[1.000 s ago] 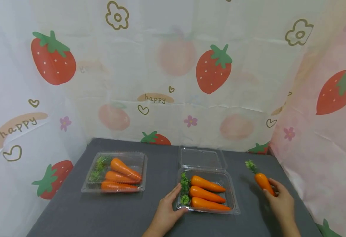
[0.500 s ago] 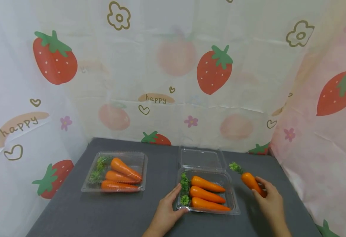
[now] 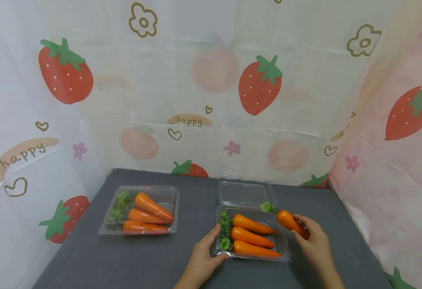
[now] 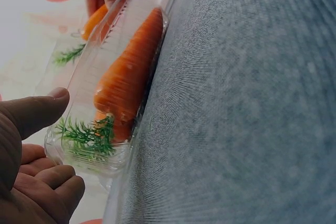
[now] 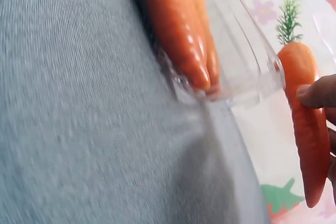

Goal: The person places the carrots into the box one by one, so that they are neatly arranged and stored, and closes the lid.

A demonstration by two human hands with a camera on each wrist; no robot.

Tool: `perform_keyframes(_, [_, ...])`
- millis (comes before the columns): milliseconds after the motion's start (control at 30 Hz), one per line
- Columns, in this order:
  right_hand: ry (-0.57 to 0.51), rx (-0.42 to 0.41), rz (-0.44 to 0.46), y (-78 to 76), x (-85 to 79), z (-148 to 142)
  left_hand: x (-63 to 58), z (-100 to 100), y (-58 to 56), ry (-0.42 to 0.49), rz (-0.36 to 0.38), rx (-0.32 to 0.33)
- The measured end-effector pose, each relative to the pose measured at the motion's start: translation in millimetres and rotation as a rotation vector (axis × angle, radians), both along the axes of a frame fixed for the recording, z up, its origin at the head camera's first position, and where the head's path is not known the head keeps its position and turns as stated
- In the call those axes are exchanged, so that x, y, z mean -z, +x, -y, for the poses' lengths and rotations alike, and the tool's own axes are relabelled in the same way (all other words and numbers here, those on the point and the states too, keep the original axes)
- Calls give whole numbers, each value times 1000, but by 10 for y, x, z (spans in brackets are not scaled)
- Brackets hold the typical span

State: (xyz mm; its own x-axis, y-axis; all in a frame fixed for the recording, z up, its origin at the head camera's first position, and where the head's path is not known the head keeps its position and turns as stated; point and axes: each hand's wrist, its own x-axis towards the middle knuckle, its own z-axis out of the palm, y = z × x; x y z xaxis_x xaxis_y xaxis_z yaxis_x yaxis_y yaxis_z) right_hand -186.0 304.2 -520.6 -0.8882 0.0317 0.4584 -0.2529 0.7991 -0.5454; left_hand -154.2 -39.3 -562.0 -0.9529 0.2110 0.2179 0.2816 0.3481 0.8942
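Observation:
My right hand (image 3: 313,241) holds a carrot (image 3: 287,220) by its narrow end, above the right side of an open clear plastic box (image 3: 285,247). Its green top (image 3: 268,207) points left, over the box's back edge. In the right wrist view the thumb lies against that carrot (image 5: 304,108). Inside the box are three carrots side by side, their leafy tops to the left; the front one (image 3: 256,249) lies along the near wall. My left hand (image 3: 202,257) rests at the box's front left corner, fingers along the left wall and thumb at the front rim.
The box's clear lid (image 3: 247,192) lies folded back behind it. To the left stands a second clear box (image 3: 175,208), closed, with three carrots inside. Both are on a dark grey table (image 3: 131,261). Strawberry-printed cloth (image 3: 196,80) hangs behind and at both sides.
My right hand has moved left with the carrot, from beside the box to above its right side. The left hand and the boxes have kept their places.

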Motion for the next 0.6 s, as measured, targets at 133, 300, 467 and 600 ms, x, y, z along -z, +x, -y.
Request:
perform_keyframes(133, [-6,-36,-2,-17,5,80,-3,-1,-6,18,10,10])
perform_keyframes(300, [2,-81,-14,-68,7,152,6,-8,-16,18,12,10])
perform_keyframes(467, [3,-118,-7,-106,12,239,3,-6,-15,15,22,11])
perform_keyframes(600, [7,-159,-8,-115,25,310,-11,-1,-5,5,36,16])
